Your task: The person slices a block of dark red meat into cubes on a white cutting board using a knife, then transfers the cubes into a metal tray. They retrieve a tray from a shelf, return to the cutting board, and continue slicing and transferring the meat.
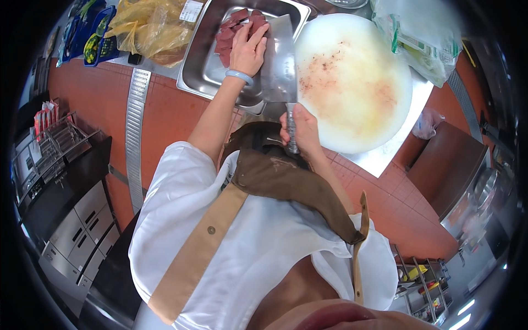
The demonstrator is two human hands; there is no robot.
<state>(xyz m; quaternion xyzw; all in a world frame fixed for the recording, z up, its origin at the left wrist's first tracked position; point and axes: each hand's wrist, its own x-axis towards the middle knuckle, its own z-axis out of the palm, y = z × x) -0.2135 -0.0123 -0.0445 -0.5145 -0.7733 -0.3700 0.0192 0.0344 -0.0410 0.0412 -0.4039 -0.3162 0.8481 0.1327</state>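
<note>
My right hand (303, 128) grips the handle of a broad cleaver (280, 62). Its blade points away from me, over the right side of a stainless steel pan (187, 72). Inside the pan lie several dark red chunks (226, 37), which look like raw meat or liver. My left hand (248, 51), with a pale bangle at the wrist, rests palm down on these chunks, fingers apart, close beside the blade. What lies under the palm is hidden. A round white cutting board (354, 90) with reddish stains sits right of the cleaver.
Yellowish plastic bags (152, 29) lie left of the pan, near blue baskets (99, 41). A clear plastic bag holding something green (429, 45) stands by the board's upper right. The metal table's corner (377, 167) sticks out near me. A metal grate (135, 111) crosses the red floor.
</note>
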